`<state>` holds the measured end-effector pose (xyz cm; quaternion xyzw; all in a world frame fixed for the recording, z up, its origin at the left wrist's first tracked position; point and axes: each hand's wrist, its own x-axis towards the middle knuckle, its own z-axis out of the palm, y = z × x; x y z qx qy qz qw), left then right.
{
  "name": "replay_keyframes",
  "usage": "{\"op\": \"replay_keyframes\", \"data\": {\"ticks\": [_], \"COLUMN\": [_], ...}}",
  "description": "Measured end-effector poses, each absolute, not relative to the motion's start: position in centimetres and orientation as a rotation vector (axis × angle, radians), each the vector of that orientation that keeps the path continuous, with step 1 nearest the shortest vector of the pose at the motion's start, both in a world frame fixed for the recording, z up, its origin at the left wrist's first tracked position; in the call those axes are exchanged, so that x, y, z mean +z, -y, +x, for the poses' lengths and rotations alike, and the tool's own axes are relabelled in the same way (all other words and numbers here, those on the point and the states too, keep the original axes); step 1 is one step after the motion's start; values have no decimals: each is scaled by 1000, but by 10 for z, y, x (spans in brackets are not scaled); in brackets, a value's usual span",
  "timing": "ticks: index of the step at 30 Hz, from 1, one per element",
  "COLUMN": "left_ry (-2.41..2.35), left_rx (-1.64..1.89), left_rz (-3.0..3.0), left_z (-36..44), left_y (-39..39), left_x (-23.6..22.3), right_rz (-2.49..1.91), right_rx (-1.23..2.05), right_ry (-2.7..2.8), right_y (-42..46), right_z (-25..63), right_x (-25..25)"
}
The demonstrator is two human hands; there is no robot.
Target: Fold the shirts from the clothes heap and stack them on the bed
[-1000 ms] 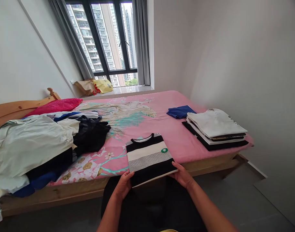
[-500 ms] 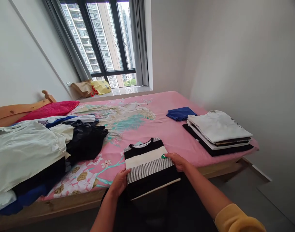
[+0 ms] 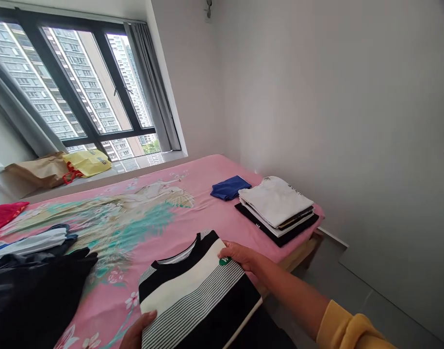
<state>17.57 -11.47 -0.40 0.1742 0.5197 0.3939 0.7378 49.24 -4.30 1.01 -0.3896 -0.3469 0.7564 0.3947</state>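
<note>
A folded striped T-shirt [image 3: 192, 286], black, cream and thin-lined with a round green patch, is held between both my hands above the near edge of the bed. My left hand [image 3: 137, 330] grips its lower left side, thumb on top; the rest of that hand is cut off by the frame. On the right side, my right hand [image 3: 239, 254] pinches the shirt, thumb beside the green patch and fingers hidden underneath. A stack of folded shirts with a white T-shirt [image 3: 276, 201] on top lies on the bed's far right corner.
Beside the stack lies a folded blue garment [image 3: 230, 187]. Loose dark clothes [image 3: 32, 291] are heaped at the left of the pink flowered bedsheet [image 3: 192, 220]. A yellow bag [image 3: 88, 162] and a brown paper bag [image 3: 40, 169] rest on the windowsill. A wall borders the right.
My view has turned to the right, so the clothes heap slides off leftward. The striped T-shirt, still in both hands, has come up nearer to me.
</note>
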Motion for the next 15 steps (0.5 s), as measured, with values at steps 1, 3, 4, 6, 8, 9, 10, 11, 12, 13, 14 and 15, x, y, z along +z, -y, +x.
{"op": "replay_keyframes", "data": {"ticks": [1,3,4,6,8,9,10,11,12,13,14,15], "left_ry": [-1125,-1080,-1054,-990,-914,-876,-841,-812,-788,-763,-739,-718], "left_rx": [856,832,820,798,780,768,756,750,751,758,769,780], "left_rz": [406,462,491,546,596,620,641,662,684,710,738,768], "left_z": [188,220,239,280,323,345,366,388,410,431,453,473], "left_y": [111,99,90,71,51,40,30,19,8,-3,-14,-25], "left_x": [1,13,20,36,54,63,72,80,88,95,100,105], "right_rz": [-972,-951,-954,-976,-998,-1009,-1022,-1038,-1062,-1091,-1122,-1152], "right_rx": [1899,1847,1812,1737,1667,1635,1603,1565,1521,1476,1433,1395], "right_ry": [897,939,956,995,1050,1078,1105,1127,1139,1147,1150,1147], "right_y": [44,44,44,41,34,29,23,16,9,0,-9,-18], "right_z": [509,545,564,605,647,668,690,711,733,754,775,795], "right_x": [19,38,48,68,88,98,107,116,123,129,133,135]}}
